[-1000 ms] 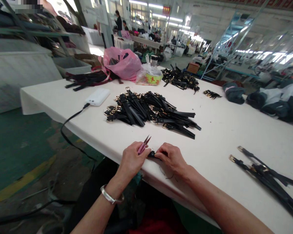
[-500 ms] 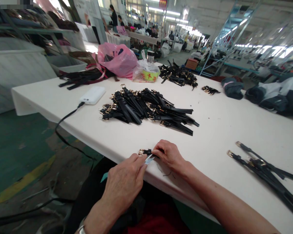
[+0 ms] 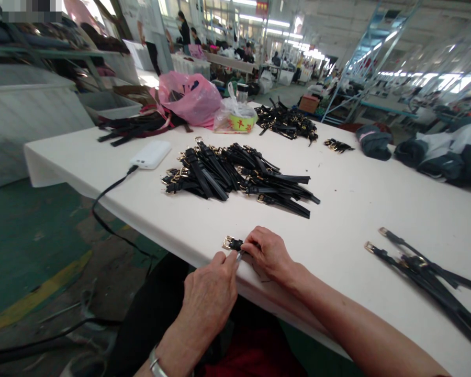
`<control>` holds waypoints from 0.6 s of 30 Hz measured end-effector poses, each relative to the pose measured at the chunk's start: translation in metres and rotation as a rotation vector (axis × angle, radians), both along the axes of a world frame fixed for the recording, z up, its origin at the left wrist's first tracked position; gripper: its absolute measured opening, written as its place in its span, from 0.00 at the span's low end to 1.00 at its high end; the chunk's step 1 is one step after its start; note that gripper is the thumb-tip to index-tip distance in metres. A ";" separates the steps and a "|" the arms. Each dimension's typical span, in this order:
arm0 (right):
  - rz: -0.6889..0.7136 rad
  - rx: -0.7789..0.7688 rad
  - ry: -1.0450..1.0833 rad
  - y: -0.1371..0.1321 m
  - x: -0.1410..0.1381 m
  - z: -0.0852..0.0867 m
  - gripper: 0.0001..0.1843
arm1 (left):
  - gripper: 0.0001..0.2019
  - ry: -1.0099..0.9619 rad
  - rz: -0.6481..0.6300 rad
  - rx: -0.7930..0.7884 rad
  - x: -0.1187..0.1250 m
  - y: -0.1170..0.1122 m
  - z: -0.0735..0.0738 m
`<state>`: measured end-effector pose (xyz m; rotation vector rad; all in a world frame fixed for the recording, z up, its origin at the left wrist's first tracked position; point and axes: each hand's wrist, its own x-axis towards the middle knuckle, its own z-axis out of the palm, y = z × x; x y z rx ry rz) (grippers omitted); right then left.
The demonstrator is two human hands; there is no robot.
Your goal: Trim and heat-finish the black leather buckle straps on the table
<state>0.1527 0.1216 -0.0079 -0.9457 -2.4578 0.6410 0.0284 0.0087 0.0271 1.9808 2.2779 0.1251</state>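
My left hand (image 3: 210, 296) is closed around small thread snips (image 3: 239, 256), of which only the tip shows, and that tip points at a short black strap (image 3: 235, 244) with a gold buckle near the table's front edge. With its fingers curled over the strap, my right hand (image 3: 269, 254) presses it flat on the white table (image 3: 357, 209). A big pile of black buckled straps (image 3: 235, 175) lies beyond my hands.
A few long black straps (image 3: 427, 277) lie at the right. Behind the pile are a white power bank (image 3: 151, 154) with a black cable, a pink plastic bag (image 3: 190, 98), a smaller bag (image 3: 235, 118), another strap heap (image 3: 286, 123) and dark bundles (image 3: 435, 154). People work far off.
My left hand has turned over and pulled back toward me, so the snips now point at the strap's buckle end. The strap's gold buckle has come out from under my hands.
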 end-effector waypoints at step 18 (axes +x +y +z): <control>-0.248 -0.145 0.073 0.001 0.006 0.017 0.12 | 0.16 -0.159 -0.038 0.077 -0.017 -0.008 -0.016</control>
